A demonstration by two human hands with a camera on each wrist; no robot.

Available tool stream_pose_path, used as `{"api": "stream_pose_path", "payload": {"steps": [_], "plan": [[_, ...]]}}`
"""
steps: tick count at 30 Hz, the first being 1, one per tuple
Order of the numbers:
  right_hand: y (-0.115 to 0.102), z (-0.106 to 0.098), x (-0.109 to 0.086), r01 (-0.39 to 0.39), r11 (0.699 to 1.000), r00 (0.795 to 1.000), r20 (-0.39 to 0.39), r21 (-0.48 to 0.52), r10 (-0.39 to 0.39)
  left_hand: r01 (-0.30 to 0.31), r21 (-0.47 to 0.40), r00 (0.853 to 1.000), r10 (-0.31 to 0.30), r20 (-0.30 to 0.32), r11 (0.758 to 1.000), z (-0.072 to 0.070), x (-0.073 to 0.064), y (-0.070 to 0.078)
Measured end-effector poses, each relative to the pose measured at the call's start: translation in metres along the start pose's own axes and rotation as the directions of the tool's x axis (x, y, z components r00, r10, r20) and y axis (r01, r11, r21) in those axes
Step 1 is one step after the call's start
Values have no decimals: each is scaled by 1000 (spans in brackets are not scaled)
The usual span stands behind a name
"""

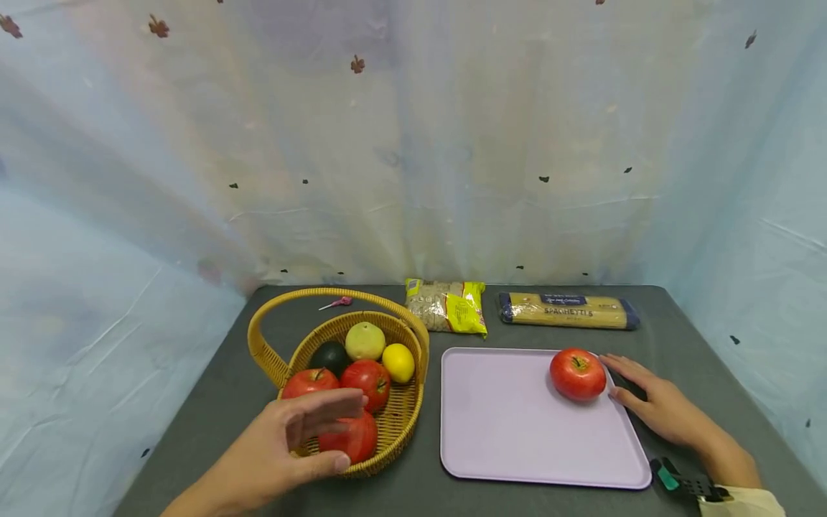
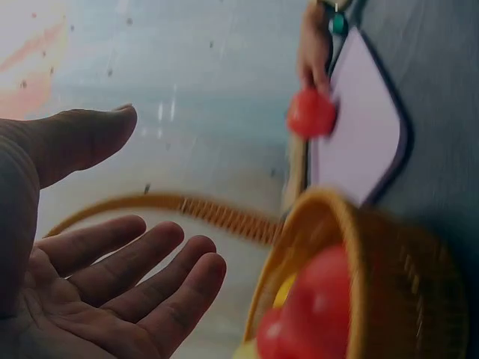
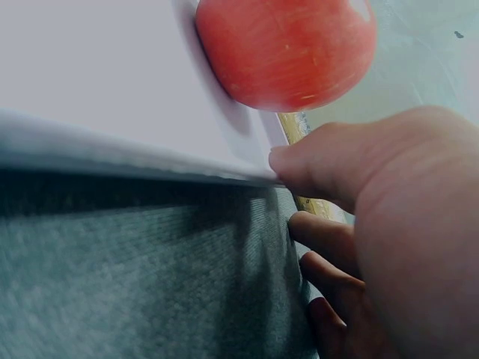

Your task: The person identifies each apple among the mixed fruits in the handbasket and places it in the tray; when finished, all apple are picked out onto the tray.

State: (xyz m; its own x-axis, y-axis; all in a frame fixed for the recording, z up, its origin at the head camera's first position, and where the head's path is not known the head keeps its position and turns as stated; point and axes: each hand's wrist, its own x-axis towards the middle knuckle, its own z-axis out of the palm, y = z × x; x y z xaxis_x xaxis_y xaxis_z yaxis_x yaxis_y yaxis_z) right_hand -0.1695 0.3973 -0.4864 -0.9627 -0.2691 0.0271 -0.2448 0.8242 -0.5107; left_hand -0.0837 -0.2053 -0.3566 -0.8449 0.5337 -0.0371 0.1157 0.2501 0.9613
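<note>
My left hand (image 1: 284, 441) hovers over the near left side of a yellow wicker basket (image 1: 399, 420). Its fingers are extended, the thumb stands apart and the palm holds nothing. Inside the basket lie three red apples (image 1: 367, 380), a lemon (image 1: 398, 362), a dark green fruit (image 1: 330, 357) and a pale green round fruit (image 1: 365, 340). One apple shows partly behind the left fingers. My right hand (image 1: 672, 409) rests at the right edge of a lilac tray (image 1: 510, 416), thumb tip (image 3: 283, 164) at the rim. A red apple (image 1: 578, 375) sits on the tray beside that hand.
Behind the tray lie a spaghetti pack (image 1: 568, 311) and a yellow-and-clear food bag (image 1: 447, 307). A small pink lollipop (image 1: 342, 302) is behind the basket, whose tall handle (image 1: 336, 292) arches over it. A pale curtain (image 1: 413, 143) surrounds the dark grey table (image 1: 220, 409).
</note>
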Motion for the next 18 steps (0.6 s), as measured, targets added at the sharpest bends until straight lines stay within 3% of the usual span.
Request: {"api": "stream_pose_path", "payload": {"steps": [2, 6, 10, 15, 18], "plan": [[0, 0, 0, -2, 1000, 1000, -2, 0, 2, -18, 44, 999, 19, -30, 999, -12, -5, -1], [-1, 0, 0, 0, 1000, 1000, -3, -1, 0, 5, 149, 991, 15, -132, 989, -32, -11, -4], [-1, 0, 0, -7, 1000, 1000, -1, 0, 7, 55, 255, 965, 14, -260, 965, -48, -15, -12], [-1, 0, 0, -8, 1000, 1000, -6, -1, 8, 176, 408, 921, -3, -390, 896, -55, -13, -23], [-1, 1, 0, -13, 1000, 1000, -5, 0, 13, 246, 503, 913, -24, -407, 829, -54, -7, -30]]}}
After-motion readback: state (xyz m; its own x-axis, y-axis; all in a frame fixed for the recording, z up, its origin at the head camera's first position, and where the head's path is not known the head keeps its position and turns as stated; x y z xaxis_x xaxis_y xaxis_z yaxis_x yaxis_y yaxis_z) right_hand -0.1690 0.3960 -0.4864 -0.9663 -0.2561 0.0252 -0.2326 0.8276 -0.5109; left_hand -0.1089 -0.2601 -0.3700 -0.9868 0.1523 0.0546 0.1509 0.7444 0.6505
